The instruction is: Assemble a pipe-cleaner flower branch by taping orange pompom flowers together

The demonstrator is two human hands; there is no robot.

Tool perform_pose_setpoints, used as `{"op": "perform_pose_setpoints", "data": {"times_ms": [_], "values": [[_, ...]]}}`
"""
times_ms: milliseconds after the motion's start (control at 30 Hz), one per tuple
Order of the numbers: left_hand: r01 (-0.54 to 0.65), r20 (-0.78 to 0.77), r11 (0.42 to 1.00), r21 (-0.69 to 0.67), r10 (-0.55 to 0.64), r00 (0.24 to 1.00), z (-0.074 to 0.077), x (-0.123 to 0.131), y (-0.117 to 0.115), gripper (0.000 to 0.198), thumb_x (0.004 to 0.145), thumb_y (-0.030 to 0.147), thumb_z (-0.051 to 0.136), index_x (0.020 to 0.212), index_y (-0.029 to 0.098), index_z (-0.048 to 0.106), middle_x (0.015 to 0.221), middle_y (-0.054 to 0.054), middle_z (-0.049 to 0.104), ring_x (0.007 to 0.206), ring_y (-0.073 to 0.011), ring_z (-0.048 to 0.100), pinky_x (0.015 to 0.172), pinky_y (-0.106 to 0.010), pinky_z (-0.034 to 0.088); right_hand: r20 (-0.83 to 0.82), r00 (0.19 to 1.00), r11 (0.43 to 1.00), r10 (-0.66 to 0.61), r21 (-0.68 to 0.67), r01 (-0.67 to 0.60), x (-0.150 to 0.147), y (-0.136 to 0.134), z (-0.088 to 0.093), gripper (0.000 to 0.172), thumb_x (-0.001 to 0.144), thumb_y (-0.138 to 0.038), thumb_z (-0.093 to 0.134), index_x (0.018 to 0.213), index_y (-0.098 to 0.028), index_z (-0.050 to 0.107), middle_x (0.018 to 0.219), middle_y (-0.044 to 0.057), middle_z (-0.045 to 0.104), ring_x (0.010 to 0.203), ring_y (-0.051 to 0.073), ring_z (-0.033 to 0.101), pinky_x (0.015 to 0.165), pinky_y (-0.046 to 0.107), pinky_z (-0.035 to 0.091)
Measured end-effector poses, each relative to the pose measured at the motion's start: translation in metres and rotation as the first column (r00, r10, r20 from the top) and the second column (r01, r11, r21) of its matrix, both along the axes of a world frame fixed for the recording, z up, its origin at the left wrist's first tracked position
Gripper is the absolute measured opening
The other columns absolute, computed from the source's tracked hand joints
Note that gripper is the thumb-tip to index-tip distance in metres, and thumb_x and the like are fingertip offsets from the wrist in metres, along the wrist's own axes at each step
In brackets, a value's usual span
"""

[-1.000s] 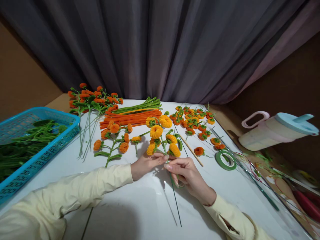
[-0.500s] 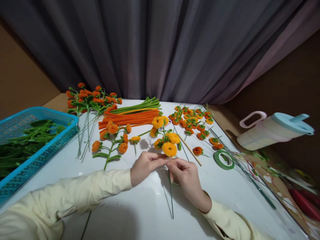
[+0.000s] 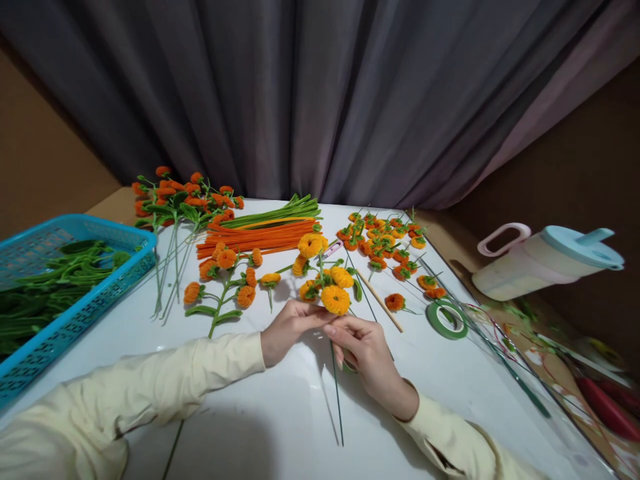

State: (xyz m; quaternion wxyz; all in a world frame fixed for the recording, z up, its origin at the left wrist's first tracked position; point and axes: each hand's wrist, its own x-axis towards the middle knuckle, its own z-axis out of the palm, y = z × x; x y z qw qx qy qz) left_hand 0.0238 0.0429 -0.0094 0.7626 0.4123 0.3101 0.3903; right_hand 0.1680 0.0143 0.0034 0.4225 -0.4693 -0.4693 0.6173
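Note:
A spray of fuzzy yellow pipe-cleaner flowers (image 3: 335,300) with green stems stands upright at the middle of the table. My left hand (image 3: 295,328) pinches it just below the lowest blooms. Right beside those fingertips, my right hand (image 3: 365,347) is closed in a pinch at the same stem; its exact grip is hidden. A thin dark green stem wire (image 3: 337,393) runs down below both hands. Partly behind my right fingers shows a small roll of green tape (image 3: 349,366). An orange flower spray (image 3: 220,297) lies to the left.
At left stands a blue basket (image 3: 145,250) of green leaves. Orange flowers (image 3: 190,193), orange pipe cleaners (image 3: 260,237) and green ones (image 3: 280,210) lie at the back. Loose flower heads (image 3: 383,240), a wooden stick (image 3: 383,303), green tape (image 3: 447,319) and a tumbler (image 3: 535,267) are right.
The yellow flower spray has shifted slightly left and its blooms have turned a little. Both hands stay pinched together below it.

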Motion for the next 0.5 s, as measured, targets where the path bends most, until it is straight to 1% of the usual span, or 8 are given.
{"op": "perform_pose_setpoints", "data": {"times_ms": [67, 133, 233, 300, 367, 433, 500], "values": [[0.028, 0.042, 0.999, -0.018, -0.028, 0.999, 0.0003, 0.0000, -0.0002, 0.026, 0.075, 0.034, 0.063, 0.077, 0.010, 0.072, 0.072, -0.009, 0.070, 0.081, -0.0228, 0.062, 0.083, -0.035, 0.042, -0.069, 0.997, 0.998, 0.034, -0.047, -0.038, 0.0002, 0.0011, -0.0005, 0.025, 0.073, -0.033, 0.066, 0.059, -0.013, 0.058, 0.036, -0.005, 0.048, 0.030, 0.002, 0.020, 0.033, 0.019, 0.011], [0.045, 0.080, 0.998, -0.036, -0.042, 0.996, 0.0016, 0.0002, -0.0002, 0.027, 0.073, 0.036, 0.064, 0.073, 0.010, 0.072, 0.071, -0.009, 0.069, 0.084, -0.0244, 0.062, 0.085, -0.036, 0.041, -0.121, 0.991, 0.995, 0.052, -0.081, -0.062, 0.0007, 0.0027, -0.0007, 0.023, 0.072, -0.031, 0.067, 0.061, -0.013, 0.059, 0.035, -0.006, 0.048, 0.029, 0.001, 0.018, 0.032, 0.019, 0.009], [0.070, 0.089, 0.995, -0.064, -0.064, 0.994, 0.0037, 0.0000, 0.0001, 0.027, 0.070, 0.039, 0.066, 0.069, 0.012, 0.071, 0.072, -0.009, 0.070, 0.087, -0.0257, 0.062, 0.088, -0.037, 0.040, -0.166, 0.980, 0.986, 0.107, -0.108, -0.126, 0.0025, 0.0054, -0.0013, 0.023, 0.073, -0.030, 0.066, 0.061, -0.011, 0.060, 0.035, -0.006, 0.047, 0.029, 0.001, 0.018, 0.032, 0.019, 0.008], [0.105, 0.089, 0.991, -0.084, -0.098, 0.991, 0.0047, -0.0006, 0.0004, 0.028, 0.070, 0.040, 0.066, 0.069, 0.012, 0.071, 0.067, -0.009, 0.069, 0.086, -0.0260, 0.062, 0.088, -0.038, 0.040, -0.186, 0.969, 0.976, 0.165, -0.114, -0.188, 0.0045, 0.0072, -0.0020, 0.025, 0.074, -0.031, 0.065, 0.061, -0.011, 0.060, 0.036, -0.005, 0.048, 0.029, 0.001, 0.019, 0.032, 0.019, 0.009], [0.136, 0.108, 0.986, -0.097, -0.125, 0.986, 0.0053, -0.0011, 0.0008, 0.028, 0.071, 0.039, 0.065, 0.074, 0.012, 0.071, 0.061, -0.008, 0.069, 0.083, -0.0257, 0.063, 0.087, -0.038, 0.041, -0.193, 0.959, 0.968, 0.205, -0.102, -0.228, 0.0064, 0.0088, -0.0028, 0.025, 0.076, -0.031, 0.065, 0.061, -0.011, 0.060, 0.037, -0.004, 0.049, 0.030, 0.001, 0.019, 0.032, 0.019, 0.009], [0.151, 0.142, 0.983, -0.102, -0.136, 0.981, 0.0054, -0.0014, 0.0013, 0.027, 0.073, 0.037, 0.064, 0.076, 0.011, 0.071, 0.061, -0.008, 0.069, 0.081, -0.0249, 0.064, 0.086, -0.037, 0.041, -0.190, 0.958, 0.968, 0.216, -0.086, -0.236, 0.0077, 0.0099, -0.0034, 0.024, 0.076, -0.030, 0.065, 0.062, -0.011, 0.061, 0.038, -0.004, 0.051, 0.030, 0.001, 0.018, 0.032, 0.019, 0.008], [0.148, 0.161, 0.982, -0.115, -0.129, 0.978, 0.0050, -0.0014, 0.0019, 0.027, 0.072, 0.036, 0.065, 0.074, 0.010, 0.071, 0.064, -0.009, 0.069, 0.080, -0.0242, 0.064, 0.084, -0.036, 0.042, -0.188, 0.958, 0.969, 0.215, -0.084, -0.233, 0.0081, 0.0104, -0.0037, 0.021, 0.075, -0.030, 0.065, 0.066, -0.011, 0.064, 0.038, -0.004, 0.051, 0.029, 0.000, 0.018, 0.032, 0.018, 0.007]]}}
